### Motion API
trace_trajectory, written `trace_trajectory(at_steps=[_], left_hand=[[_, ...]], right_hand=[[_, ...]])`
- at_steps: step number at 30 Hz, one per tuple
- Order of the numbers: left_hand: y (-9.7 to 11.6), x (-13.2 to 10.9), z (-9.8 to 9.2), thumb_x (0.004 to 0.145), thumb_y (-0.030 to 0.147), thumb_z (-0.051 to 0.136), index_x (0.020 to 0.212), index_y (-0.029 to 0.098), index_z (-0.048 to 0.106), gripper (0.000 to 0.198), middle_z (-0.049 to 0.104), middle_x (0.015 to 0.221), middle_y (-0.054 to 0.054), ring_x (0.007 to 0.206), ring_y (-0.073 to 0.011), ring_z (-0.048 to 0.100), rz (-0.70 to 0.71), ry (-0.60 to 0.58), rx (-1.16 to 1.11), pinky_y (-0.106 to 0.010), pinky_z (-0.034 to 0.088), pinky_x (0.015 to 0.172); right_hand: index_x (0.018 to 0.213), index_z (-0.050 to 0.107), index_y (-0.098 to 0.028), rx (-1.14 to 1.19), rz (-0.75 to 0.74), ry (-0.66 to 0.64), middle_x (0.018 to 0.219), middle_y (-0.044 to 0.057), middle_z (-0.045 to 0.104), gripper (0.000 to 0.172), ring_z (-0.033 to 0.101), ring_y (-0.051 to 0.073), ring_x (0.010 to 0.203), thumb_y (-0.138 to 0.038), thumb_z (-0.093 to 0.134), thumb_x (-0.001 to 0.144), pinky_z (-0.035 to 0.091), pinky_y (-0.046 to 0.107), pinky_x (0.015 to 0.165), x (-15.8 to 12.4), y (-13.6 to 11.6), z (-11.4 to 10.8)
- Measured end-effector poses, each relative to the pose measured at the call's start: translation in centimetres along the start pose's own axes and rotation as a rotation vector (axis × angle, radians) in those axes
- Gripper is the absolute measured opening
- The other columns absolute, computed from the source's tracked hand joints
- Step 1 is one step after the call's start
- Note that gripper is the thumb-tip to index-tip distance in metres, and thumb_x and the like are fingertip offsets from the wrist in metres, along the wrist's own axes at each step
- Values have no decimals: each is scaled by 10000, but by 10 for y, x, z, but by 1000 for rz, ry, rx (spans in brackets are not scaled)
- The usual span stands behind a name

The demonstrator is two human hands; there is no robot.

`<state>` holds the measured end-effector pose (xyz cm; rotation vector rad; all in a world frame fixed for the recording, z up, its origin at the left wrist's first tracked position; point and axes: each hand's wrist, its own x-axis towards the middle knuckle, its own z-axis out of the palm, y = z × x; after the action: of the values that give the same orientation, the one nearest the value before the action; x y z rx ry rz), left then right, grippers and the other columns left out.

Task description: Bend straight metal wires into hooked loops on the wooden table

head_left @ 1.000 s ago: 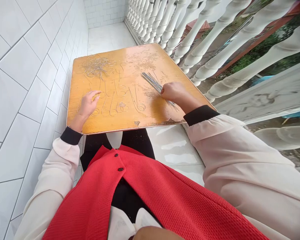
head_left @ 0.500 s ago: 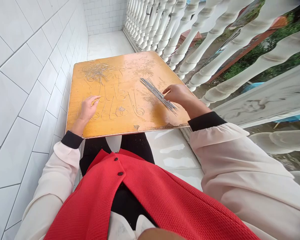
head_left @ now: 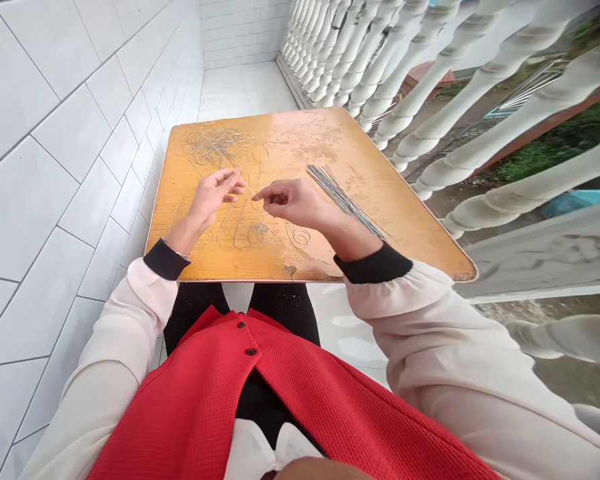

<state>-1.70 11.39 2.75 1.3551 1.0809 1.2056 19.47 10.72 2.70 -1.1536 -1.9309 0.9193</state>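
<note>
My right hand [head_left: 293, 202] is pinched on one thin straight wire [head_left: 251, 191] above the middle of the orange wooden table [head_left: 380, 200]. My left hand [head_left: 211, 197] meets it from the left, fingertips closed on the same wire's other end. A bundle of straight wires [head_left: 343, 200] lies on the table just right of my right wrist. Several bent wire loops [head_left: 260, 232] lie in a row under my hands. A tangled heap of wire [head_left: 219, 145] sits at the far left corner.
A white tiled wall [head_left: 70, 160] runs close along the table's left side. White balusters [head_left: 430, 100] line the right, with a white ledge [head_left: 545, 257] near my right arm. Tiled floor [head_left: 245, 83] stretches beyond the table.
My right hand left the wire bundle and came to the table's middle with a single wire. My left hand lifted off the table and took the wire's other end.
</note>
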Motion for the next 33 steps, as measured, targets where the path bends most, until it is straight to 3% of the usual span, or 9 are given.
trace_trajectory(at_steps=[3, 6, 9, 13, 19, 24, 29, 33], left_hand=[[3, 0, 5, 992, 333, 710, 963, 185, 754, 156, 780, 930, -28, 809, -80, 710, -32, 14, -65, -183, 520, 711], [1, 1, 3, 981, 312, 728, 921, 184, 754, 144, 779, 912, -19, 821, -78, 720, -59, 98, -155, -180, 513, 708], [-5, 5, -2, 994, 312, 712, 942, 192, 752, 136, 784, 909, -9, 852, -71, 738, -109, 212, -287, -161, 522, 722], [-16, 7, -1, 1003, 305, 702, 988, 192, 749, 123, 776, 876, 5, 819, -57, 740, -192, 244, -462, -141, 541, 714], [-17, -4, 12, 994, 296, 716, 987, 179, 746, 120, 767, 848, -1, 789, -66, 743, -328, 221, -568, -159, 548, 727], [-19, -10, 17, 1006, 373, 698, 901, 186, 718, 216, 757, 805, -3, 771, -73, 731, -339, 142, -537, -160, 528, 692], [-20, -14, 20, 1023, 426, 663, 826, 183, 667, 313, 728, 768, 20, 689, -51, 682, -257, 54, -461, -161, 503, 663], [-20, -18, 19, 982, 498, 701, 778, 179, 642, 383, 715, 739, 21, 665, -61, 668, -176, -96, -341, -177, 501, 657]], right_hand=[[874, 814, -168, 86, -23, -48, 624, -26, 589, 140, 452, 88, 563, -138, 779, 742, 364, 261, 538, 16, 4, 15], [840, 807, -180, 220, -17, -54, 643, -9, 627, 89, 490, 97, 574, -252, 814, 788, 406, 259, 547, 23, 15, 14], [894, 817, -201, 387, -46, 35, 709, 11, 678, 228, 548, 110, 610, -419, 821, 827, 482, 273, 596, 24, 32, 13], [1039, 822, -273, 445, -142, 132, 781, -7, 704, 420, 562, 118, 645, -529, 916, 719, 515, 288, 628, 20, 45, 25], [937, 849, -312, 373, -218, 211, 861, 17, 733, 382, 587, 122, 626, -666, 820, 799, 563, 327, 653, 9, 35, 40], [909, 837, -299, 565, -145, 253, 1044, 26, 786, 393, 637, 115, 685, -676, 816, 800, 575, 290, 645, 5, 26, 40], [880, 762, -256, 774, 23, 157, 938, 22, 786, 419, 690, 118, 740, -675, 752, 874, 577, 239, 638, 6, 24, 41], [795, 692, -231, 827, 64, 95, 791, 6, 740, 436, 657, 107, 658, -651, 741, 902, 570, 238, 632, 7, 23, 38]])
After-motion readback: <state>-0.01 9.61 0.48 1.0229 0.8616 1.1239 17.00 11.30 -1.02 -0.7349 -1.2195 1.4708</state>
